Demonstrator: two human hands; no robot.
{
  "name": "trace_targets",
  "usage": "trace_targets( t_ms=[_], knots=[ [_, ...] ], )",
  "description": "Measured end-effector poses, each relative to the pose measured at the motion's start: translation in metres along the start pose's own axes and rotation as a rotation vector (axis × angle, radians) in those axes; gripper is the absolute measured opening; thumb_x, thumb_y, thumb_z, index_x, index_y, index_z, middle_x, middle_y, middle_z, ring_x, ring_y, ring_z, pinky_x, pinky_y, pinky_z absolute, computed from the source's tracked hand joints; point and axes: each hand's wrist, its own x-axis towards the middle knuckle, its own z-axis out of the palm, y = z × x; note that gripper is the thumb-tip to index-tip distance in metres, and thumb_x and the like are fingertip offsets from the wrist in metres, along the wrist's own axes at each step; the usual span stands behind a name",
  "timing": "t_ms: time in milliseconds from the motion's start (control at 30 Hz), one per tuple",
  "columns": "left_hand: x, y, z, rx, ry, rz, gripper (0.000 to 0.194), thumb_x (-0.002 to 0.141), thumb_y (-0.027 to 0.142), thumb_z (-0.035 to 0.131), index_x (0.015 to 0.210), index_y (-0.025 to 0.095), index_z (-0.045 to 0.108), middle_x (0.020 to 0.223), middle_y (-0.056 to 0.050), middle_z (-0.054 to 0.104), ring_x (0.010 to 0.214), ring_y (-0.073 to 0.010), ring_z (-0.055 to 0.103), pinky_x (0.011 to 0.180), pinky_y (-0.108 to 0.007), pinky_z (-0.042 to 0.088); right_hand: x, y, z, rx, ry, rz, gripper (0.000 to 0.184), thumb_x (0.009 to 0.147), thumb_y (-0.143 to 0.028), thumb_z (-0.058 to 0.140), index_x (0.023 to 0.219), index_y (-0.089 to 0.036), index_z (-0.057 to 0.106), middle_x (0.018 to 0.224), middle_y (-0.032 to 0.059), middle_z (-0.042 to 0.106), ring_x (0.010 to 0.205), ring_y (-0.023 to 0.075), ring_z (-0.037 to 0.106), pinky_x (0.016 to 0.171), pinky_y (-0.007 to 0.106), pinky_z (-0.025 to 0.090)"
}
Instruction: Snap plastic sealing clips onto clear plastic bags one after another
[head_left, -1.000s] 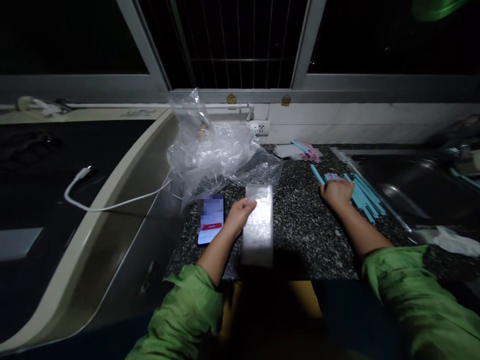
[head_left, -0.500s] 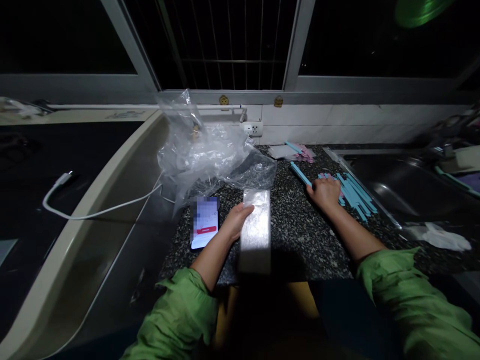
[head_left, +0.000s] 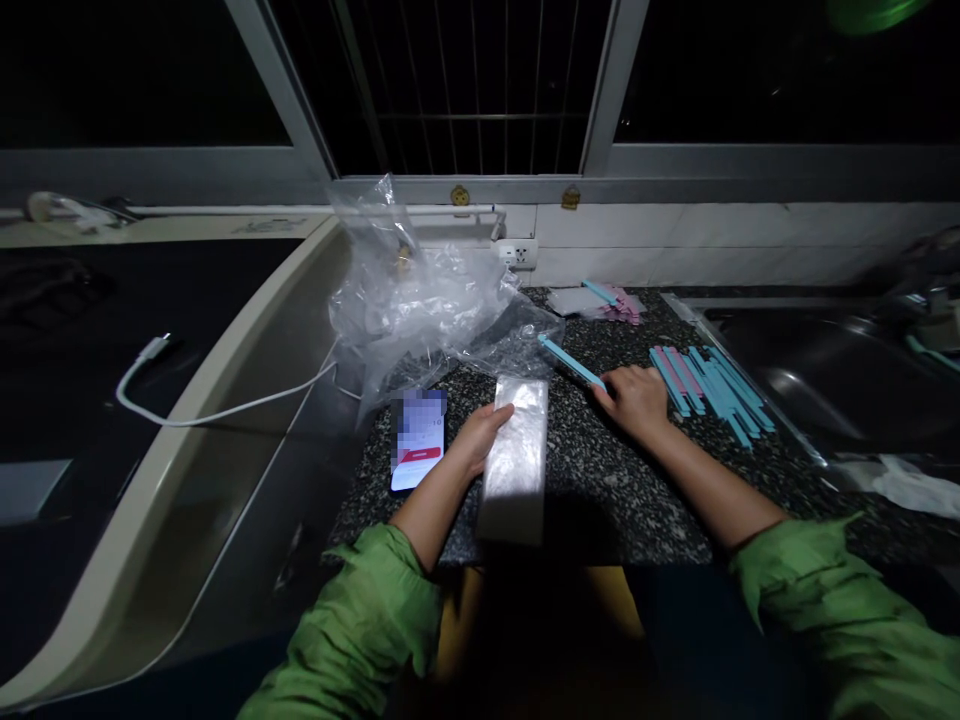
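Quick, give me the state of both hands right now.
Left hand: closed on the shiny packet, thumb on top.
Right hand: closed on the end of a light-blue strip.

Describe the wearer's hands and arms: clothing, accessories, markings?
The left hand and right hand are ungloved, with no watch, bracelet or ring that I can make out. The left sleeve and right sleeve are green, loose and wrinkled, ending partway along the forearms with uneven, bunched edges. No cables or printed markings visible on them.
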Motion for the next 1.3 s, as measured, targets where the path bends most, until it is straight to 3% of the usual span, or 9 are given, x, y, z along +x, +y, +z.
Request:
trace_targets(
  t_ms=[333,767,1133,1300],
  knots=[
    [-0.001,0.001,0.0,0.02,-0.012,-0.014,0.021,0.049,0.023,0.07,0.065,0.013,0.061,0.053,0.0,0.06,0.048,-0.0116,0.054,0.051,-0.023,0.042,-0.008,-0.02,-0.013,0.149,0.127,-0.166,0.036,0.087,-0.041,0.041,0.078,-0.016,0.064,0.071,0.0064,0.064,0.071,0.0177,0.048,0.065,0.03,0.023],
    [-0.002,0.001,0.001,0.084,-0.011,-0.06,0.01,0.048,0.015,0.059,0.058,0.013,0.062,0.049,-0.001,0.06,0.045,-0.0129,0.054,0.05,-0.025,0.042,-0.017,-0.033,-0.021,0.285,0.164,-0.316,0.029,0.086,-0.038,0.045,0.078,-0.017,0.063,0.074,0.0048,0.066,0.071,0.0154,0.05,0.066,0.03,0.025],
    [-0.002,0.002,0.0,0.078,-0.02,0.019,0.015,0.043,0.013,0.055,0.058,0.013,0.059,0.05,0.001,0.059,0.045,-0.0102,0.05,0.05,-0.022,0.038,-0.02,-0.033,-0.017,0.272,0.175,-0.372,0.028,0.087,-0.037,0.045,0.079,-0.017,0.063,0.074,0.005,0.065,0.072,0.0158,0.049,0.066,0.03,0.026],
    [-0.004,0.004,0.0,0.086,-0.037,0.049,0.014,0.042,0.015,0.058,0.056,0.013,0.059,0.048,0.003,0.056,0.043,-0.009,0.046,0.047,-0.021,0.034,-0.019,-0.032,-0.015,0.288,0.27,-0.421,0.022,0.084,-0.034,0.051,0.077,-0.016,0.061,0.07,0.0045,0.064,0.069,0.0157,0.048,0.064,0.03,0.026]
  ],
)
